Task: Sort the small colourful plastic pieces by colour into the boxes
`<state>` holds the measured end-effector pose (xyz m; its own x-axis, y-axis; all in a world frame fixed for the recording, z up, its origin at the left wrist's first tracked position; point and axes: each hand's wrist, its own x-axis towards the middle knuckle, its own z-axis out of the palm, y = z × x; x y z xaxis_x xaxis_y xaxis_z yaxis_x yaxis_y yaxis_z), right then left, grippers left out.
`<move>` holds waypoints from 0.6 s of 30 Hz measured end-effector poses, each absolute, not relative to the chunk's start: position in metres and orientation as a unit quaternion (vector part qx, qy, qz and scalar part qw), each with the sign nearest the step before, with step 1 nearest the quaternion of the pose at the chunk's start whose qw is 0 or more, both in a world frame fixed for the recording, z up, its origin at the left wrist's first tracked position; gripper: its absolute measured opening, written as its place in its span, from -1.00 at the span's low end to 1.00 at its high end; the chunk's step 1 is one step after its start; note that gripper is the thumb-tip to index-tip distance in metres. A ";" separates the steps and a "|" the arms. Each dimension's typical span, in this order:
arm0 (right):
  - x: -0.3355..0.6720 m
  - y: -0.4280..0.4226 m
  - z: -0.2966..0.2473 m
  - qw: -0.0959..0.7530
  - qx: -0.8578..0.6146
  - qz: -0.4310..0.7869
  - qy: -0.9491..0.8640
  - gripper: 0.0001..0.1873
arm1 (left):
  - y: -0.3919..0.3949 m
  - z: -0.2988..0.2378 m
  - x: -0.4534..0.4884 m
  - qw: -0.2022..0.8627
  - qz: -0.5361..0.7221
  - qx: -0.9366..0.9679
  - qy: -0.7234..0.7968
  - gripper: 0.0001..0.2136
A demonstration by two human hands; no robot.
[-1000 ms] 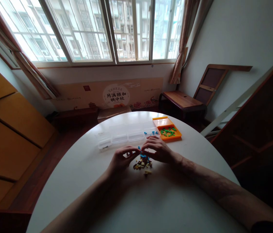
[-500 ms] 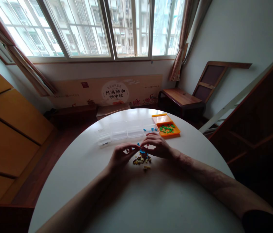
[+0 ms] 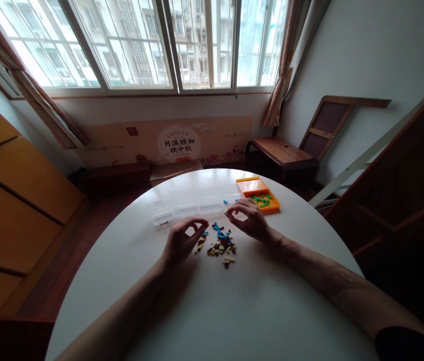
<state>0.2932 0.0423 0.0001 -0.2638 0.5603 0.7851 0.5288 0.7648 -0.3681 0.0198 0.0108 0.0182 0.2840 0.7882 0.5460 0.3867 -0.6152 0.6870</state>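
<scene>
Small toy building bricks lie in a loose pile (image 3: 222, 247) on the white table, with blue bricks (image 3: 220, 231) at its far side and brown, yellow and cream ones nearer. My left hand (image 3: 181, 243) is left of the pile, thumb and forefinger pinched; whatever is between the fingertips is too small to make out. Under those fingers lies a smaller group of bricks (image 3: 200, 242). My right hand (image 3: 251, 220), right of the pile, pinches what looks like a small blue brick (image 3: 226, 214) near the front of a clear compartment box (image 3: 212, 206). My right fingers partly hide the box's right compartment, which holds blue bricks.
An orange tray (image 3: 274, 205) with green bricks (image 3: 260, 200) stands behind my right hand. The round white table (image 3: 234, 306) has its far edge just beyond the boxes. Past it are a wooden bench (image 3: 281, 149), a printed cardboard panel (image 3: 212, 135) and a window.
My hands have parted from where their fingertips met above the pile. The left has moved left and the right has moved slightly right, toward the clear box, uncovering more bricks.
</scene>
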 end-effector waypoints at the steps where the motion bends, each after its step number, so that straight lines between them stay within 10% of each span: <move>1: 0.296 0.045 -0.001 0.512 -0.379 0.001 -0.771 -0.88 | 0.012 0.019 0.015 0.180 0.449 0.784 0.389 -0.83; 18: 0.302 0.052 -0.010 0.439 -0.502 -0.028 -0.744 -0.93 | 0.010 0.014 0.002 0.055 0.285 0.868 0.402 -0.91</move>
